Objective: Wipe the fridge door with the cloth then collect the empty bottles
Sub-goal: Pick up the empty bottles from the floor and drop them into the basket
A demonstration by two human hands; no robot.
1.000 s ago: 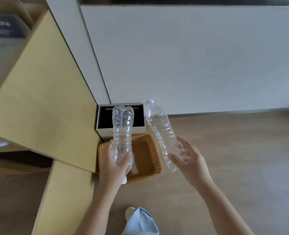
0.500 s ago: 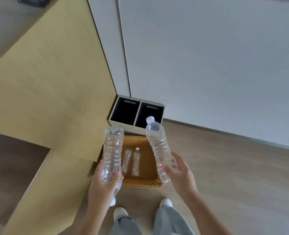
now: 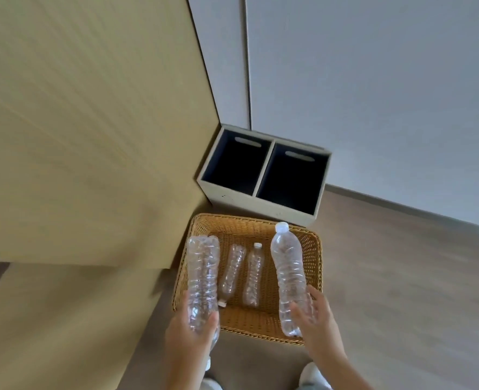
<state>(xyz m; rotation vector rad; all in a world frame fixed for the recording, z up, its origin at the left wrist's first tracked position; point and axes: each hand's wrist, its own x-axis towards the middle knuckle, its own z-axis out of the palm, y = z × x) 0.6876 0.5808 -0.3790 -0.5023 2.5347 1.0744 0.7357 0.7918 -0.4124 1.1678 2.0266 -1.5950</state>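
Observation:
My left hand (image 3: 189,337) grips a clear empty bottle (image 3: 203,277) near its neck, base pointing away, over the left edge of a woven basket (image 3: 313,249). An empty bottle with a white cap (image 3: 289,271) is held in my right hand (image 3: 318,322) by its lower end, cap pointing away, above the basket's right side. Two smaller crushed bottles lie side by side on the basket floor, one (image 3: 232,270) to the left and one (image 3: 253,277) to the right. The basket stands on the wooden floor. No cloth is in view.
A beige two-compartment bin (image 3: 261,201) with dark insides stands just behind the basket, against the white fridge door (image 3: 373,94). A yellow cabinet side (image 3: 78,136) rises on the left. Wooden floor (image 3: 401,277) stretches right. My shoes (image 3: 313,375) show at the bottom.
The view has tilted down and closer to the basket. Both hands have lowered their bottles over it, the right bottle now above the basket's right side.

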